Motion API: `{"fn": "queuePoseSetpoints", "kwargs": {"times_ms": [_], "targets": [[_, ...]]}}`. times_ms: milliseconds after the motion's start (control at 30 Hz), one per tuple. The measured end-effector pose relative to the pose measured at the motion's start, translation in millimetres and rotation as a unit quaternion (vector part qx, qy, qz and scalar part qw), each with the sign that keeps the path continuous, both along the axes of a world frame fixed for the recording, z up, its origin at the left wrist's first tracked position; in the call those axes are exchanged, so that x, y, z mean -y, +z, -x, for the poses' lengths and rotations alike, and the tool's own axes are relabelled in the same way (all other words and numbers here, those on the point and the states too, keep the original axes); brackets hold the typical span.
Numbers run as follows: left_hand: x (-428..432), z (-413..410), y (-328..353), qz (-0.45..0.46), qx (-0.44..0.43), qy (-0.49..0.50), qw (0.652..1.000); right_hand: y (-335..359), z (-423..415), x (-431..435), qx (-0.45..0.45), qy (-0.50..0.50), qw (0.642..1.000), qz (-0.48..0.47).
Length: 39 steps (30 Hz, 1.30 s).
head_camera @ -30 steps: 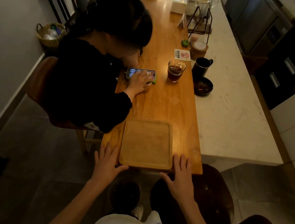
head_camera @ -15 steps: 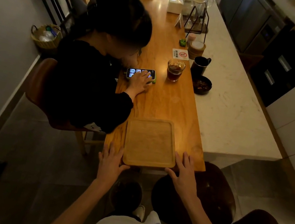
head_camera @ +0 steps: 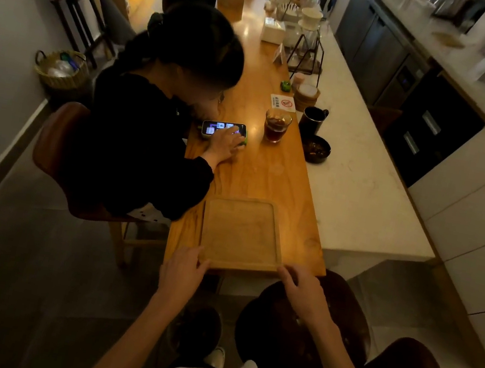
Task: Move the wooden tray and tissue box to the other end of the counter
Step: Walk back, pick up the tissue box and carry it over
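Both hands have moved in from the counter (head_camera: 267,181) edge to the tray (head_camera: 242,232). The left hand (head_camera: 183,270) and right hand (head_camera: 300,288) hold its near corners, fingers curled. The tray lies flat at the near end; the tissue box (head_camera: 230,1) sits far away.

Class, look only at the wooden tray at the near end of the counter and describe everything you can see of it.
The wooden tray is a pale, rectangular board with rounded corners and a low raised rim. It looks like light wood and holds nothing. It lies flat on the orange-brown wooden counter, at its near end, with its near edge at the counter's edge. The left hand meets its near left corner and the right hand its near right corner, fingers curled at the rim. Nothing else touches it.
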<state>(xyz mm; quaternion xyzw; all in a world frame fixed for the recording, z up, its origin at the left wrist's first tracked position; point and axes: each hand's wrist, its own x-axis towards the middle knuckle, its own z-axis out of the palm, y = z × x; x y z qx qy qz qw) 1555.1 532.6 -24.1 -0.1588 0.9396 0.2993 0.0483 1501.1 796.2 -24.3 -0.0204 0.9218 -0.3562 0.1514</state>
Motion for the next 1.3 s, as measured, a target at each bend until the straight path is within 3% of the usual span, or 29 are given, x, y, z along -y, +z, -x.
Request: {"fn": "queuePoseSetpoints", "kwargs": {"times_ms": [100,267,500,667,867,1100,1300], "targets": [[6.0,-13.8,12.1,0.005,-0.045,0.032,0.998,15.5,-9.5,7.2,0.003,-0.007,1.000,0.024],[51.8,-69.0,24.7,0.048,-0.070,0.074,0.994,32.8,-15.3,70.5,-0.007,0.105,0.994,0.012],[164.8,-166.4,70.3,0.116,-0.044,0.182,0.975,81.0,-73.7,244.7,-0.069,0.302,0.951,0.007],[290.1,-182.0,133.0,0.193,-0.074,0.211,0.955,138.7,-80.0,385.1,-0.162,0.359,0.919,0.009],[461.7,-191.1,178.8,0.254,-0.062,0.231,0.937,192.0,-56.4,590.0,-0.245,0.463,0.851,-0.027],[634.5,-175.1,195.5,0.283,-0.059,0.206,0.935,187.1,-19.7,745.1,-0.257,0.399,0.880,-0.013],[743.8,-84.1,179.9,0.270,-0.036,0.145,0.951,160.0,52.4,814.0,-0.241,0.348,0.904,-0.069]]}}
